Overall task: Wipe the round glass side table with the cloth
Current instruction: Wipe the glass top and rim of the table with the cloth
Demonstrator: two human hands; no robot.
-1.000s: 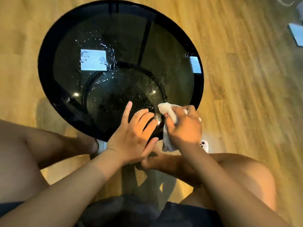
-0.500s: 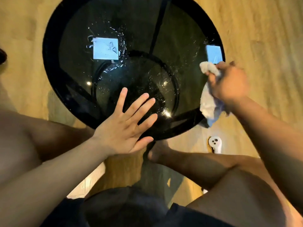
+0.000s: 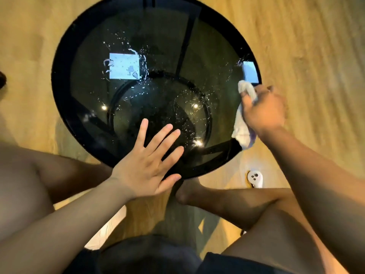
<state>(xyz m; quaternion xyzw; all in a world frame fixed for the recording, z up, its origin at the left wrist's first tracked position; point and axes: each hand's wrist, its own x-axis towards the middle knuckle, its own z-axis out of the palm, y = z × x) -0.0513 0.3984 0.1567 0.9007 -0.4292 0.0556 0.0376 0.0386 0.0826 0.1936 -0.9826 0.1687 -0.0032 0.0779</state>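
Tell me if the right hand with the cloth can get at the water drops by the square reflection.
Probably yes: the right hand holds the cloth at the table's right edge, and nothing stands between it and the drops.

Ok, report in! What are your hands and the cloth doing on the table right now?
Left hand flat, open on near glass. Right hand gripping cloth at table right rim. Droplets mid-glass unwiped. Nothing blocking.

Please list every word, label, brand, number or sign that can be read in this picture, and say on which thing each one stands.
None can be read.
Table: no text; the bright squares are only reflections.
Cloth: no print visible.
White controller on the floor: dark buttons only, any marking too small to read.
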